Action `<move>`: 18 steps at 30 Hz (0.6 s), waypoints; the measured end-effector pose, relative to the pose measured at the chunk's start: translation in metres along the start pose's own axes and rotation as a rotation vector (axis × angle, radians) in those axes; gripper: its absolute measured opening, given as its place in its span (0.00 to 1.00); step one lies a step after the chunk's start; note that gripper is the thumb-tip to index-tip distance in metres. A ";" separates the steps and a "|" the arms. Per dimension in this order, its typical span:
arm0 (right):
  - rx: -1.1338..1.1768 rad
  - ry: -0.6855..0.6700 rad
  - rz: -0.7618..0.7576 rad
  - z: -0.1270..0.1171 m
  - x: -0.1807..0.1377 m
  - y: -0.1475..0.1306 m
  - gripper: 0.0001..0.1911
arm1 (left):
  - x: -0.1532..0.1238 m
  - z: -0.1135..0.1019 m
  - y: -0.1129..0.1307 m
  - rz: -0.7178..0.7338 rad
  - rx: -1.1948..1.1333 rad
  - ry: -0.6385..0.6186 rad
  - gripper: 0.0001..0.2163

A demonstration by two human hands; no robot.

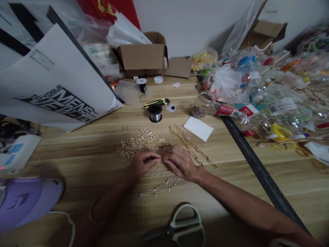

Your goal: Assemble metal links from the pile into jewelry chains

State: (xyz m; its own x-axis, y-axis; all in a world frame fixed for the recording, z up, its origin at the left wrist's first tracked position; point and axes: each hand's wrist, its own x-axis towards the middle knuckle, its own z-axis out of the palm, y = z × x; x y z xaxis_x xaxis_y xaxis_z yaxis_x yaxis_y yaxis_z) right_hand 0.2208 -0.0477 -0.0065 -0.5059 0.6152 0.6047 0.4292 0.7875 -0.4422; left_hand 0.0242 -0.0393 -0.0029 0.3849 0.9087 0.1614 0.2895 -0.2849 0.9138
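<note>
The left hand point(144, 163) and right hand point(181, 163) come together at the fingertips (whatever sits between them is too small to make out), beside a heap of gold and silver pieces point(140, 140) on the wooden surface point(89, 147). Gold chains point(196, 148) lie just past the right hand, a silver chain point(155, 189) nearer the person, scissors point(172, 227) nearer still.

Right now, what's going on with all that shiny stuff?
Someone is working at a table. The left hand and right hand meet fingertips close together; anything they hold is too small to make out. A gold and silver pile lies just beyond them. Gold chains lie by the right hand, scissors nearer the person.
</note>
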 end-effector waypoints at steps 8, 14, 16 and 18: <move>0.004 -0.002 0.000 0.001 -0.001 0.001 0.05 | 0.000 0.000 0.000 -0.001 0.002 -0.011 0.05; 0.011 -0.005 -0.004 0.001 -0.001 0.001 0.05 | 0.000 0.000 -0.001 0.014 0.017 -0.008 0.05; 0.004 -0.006 -0.003 0.002 -0.001 0.001 0.05 | -0.001 0.000 -0.001 0.006 0.018 -0.008 0.05; -0.002 -0.002 -0.004 0.002 -0.001 0.001 0.05 | -0.001 0.001 -0.001 -0.009 0.018 -0.008 0.05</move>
State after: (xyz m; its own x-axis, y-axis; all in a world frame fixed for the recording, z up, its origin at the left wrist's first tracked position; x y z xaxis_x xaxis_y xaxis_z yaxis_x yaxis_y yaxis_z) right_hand 0.2203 -0.0473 -0.0084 -0.5093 0.6121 0.6049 0.4288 0.7900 -0.4383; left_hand 0.0238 -0.0403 -0.0047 0.3897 0.9086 0.1501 0.3088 -0.2825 0.9082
